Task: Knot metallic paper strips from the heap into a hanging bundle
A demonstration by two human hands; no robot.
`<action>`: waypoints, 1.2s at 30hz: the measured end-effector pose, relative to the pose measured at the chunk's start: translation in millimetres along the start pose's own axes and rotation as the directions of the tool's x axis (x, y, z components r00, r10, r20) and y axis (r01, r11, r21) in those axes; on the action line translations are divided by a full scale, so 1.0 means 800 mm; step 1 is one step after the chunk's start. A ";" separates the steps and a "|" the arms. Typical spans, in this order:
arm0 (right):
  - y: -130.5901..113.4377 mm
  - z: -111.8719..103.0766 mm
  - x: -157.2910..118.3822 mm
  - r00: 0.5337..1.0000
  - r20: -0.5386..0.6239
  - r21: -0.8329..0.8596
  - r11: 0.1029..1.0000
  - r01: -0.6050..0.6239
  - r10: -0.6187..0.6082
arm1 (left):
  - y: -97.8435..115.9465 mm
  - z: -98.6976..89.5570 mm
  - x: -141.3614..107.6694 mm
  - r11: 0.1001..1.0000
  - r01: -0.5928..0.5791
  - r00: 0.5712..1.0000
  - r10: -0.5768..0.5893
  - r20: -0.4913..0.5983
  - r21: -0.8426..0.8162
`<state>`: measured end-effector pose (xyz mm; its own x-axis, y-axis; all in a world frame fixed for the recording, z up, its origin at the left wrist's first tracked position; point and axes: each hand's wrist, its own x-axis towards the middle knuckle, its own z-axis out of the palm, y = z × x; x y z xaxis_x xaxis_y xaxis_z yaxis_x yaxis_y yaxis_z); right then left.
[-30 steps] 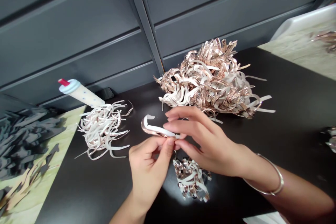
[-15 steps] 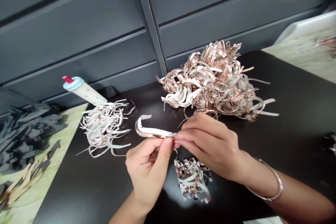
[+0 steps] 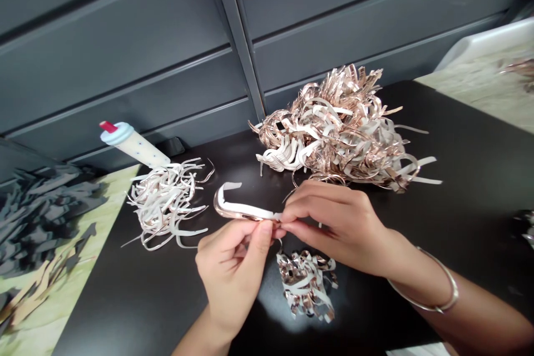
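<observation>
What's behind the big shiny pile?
Grey panels rise behind the pile. It covers part of the panels' bottom edge and the table under it; anything tucked there can't be seen.

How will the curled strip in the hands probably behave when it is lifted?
The curled strip is probably light, being so narrow. It seems fairly springy, since its free end forms a hook instead of hanging limp. Its glossy copper side may feel slippery.
</observation>
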<state>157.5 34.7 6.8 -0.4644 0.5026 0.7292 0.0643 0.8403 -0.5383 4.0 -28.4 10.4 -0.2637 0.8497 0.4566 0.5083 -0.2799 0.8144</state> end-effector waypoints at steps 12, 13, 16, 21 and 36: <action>-0.013 0.005 -0.005 0.998 -0.062 -0.275 0.962 -0.001 -0.017 | -0.011 -0.004 0.000 0.880 -0.381 0.923 0.380 0.061 0.283; -0.013 0.005 -0.004 0.998 -0.061 -0.295 0.956 0.002 -0.021 | -0.011 -0.004 -0.001 0.871 -0.394 0.917 0.392 0.068 0.294; -0.012 0.006 -0.003 0.998 -0.053 -0.340 0.940 0.023 -0.043 | -0.010 -0.003 -0.002 0.860 -0.419 0.907 0.410 0.094 0.290; -0.007 0.005 -0.003 0.997 -0.082 -0.264 0.964 -0.022 0.001 | -0.010 -0.005 -0.001 0.907 -0.357 0.934 0.337 0.121 0.223; -0.020 0.010 -0.009 0.963 -0.270 -0.136 0.990 -0.028 -0.010 | -0.007 -0.004 0.000 0.981 -0.181 0.983 0.177 0.058 0.076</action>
<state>152.6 15.6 6.6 -0.2095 0.5303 0.8215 0.1964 0.8459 -0.4959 -1.5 -27.7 6.8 -0.1215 0.8115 0.5716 0.6085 -0.3941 0.6888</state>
